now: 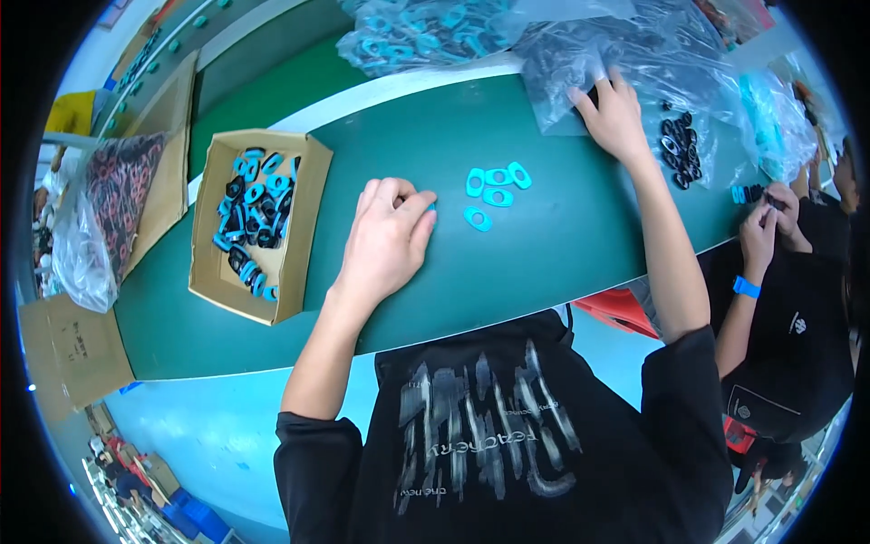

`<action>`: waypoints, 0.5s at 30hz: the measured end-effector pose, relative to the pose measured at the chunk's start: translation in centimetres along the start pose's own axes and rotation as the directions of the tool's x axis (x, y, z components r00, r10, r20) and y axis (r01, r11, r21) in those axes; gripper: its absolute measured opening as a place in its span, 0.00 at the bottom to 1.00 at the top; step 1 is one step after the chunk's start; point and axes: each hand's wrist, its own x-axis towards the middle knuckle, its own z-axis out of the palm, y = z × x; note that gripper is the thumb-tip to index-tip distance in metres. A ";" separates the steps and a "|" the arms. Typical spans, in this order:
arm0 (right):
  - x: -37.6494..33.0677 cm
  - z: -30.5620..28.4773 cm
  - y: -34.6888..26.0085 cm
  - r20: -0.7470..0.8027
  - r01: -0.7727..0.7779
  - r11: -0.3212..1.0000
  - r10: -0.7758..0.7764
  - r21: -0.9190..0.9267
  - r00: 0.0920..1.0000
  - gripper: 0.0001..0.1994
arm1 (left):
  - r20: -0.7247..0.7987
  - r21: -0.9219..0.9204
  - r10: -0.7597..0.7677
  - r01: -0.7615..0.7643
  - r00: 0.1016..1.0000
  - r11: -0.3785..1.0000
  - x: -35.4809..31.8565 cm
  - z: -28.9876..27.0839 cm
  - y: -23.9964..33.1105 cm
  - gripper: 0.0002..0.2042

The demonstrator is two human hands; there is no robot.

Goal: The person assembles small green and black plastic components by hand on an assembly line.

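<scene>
My left hand (388, 238) rests on the green table with its fingers curled round a small turquoise piece, of which only an edge shows at the fingertips. To its right lie several loose turquoise oval rings (497, 197), flat on the tabletop. My right hand (618, 118) reaches to the far side, at the clear plastic bag (555, 86). Its thumb and fingers are spread, the fingertips partly under the film; something dark shows between them. Left of my left hand stands an open cardboard box (313, 195) holding many turquoise and black oval parts (256, 204).
Black oval parts (680, 150) lie on plastic at the right. Behind the table edge sits a bag of turquoise rings (435, 34). A bag of dark and reddish parts (118, 199) leans at far left. A co-worker's hands (766, 222) handle parts at far right.
</scene>
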 end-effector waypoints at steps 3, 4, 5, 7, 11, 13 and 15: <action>-4.4 -1.1 -1.4 -0.028 0.072 0.996 -0.070 0.054 0.997 0.28 | 0.017 -0.033 0.007 -0.006 1.000 0.999 -0.6 -1.1 -1.0 0.14; -5.8 -1.7 -2.1 -0.022 0.071 0.996 -0.070 0.053 0.997 0.28 | 0.023 -0.045 0.022 -0.021 0.999 0.999 -0.8 -1.3 -1.3 0.15; -7.0 -2.3 -2.9 -0.024 0.078 0.994 -0.076 0.081 0.997 0.26 | 0.026 -0.047 0.016 -0.015 1.000 0.999 -1.0 -1.6 -1.2 0.15; -8.9 -2.9 -4.0 -0.021 0.084 0.991 -0.082 0.109 0.996 0.24 | -0.008 -0.084 -0.024 0.024 1.000 0.996 -1.3 -2.2 -0.4 0.14; -10.5 -3.8 -5.5 -0.130 0.169 0.972 -0.149 0.162 0.980 0.23 | -0.044 -0.061 0.005 -0.008 0.999 0.998 -2.6 -0.8 -0.3 0.12; -10.6 -5.2 -6.8 -0.227 0.247 0.944 -0.197 0.218 0.954 0.23 | -0.064 -0.041 0.060 -0.063 0.996 0.997 -2.8 -0.4 0.0 0.11; -10.6 -6.5 -8.1 -0.181 0.409 0.838 -0.367 0.363 0.912 0.24 | -0.063 -0.038 0.053 -0.055 0.997 0.998 -2.9 -0.4 0.5 0.10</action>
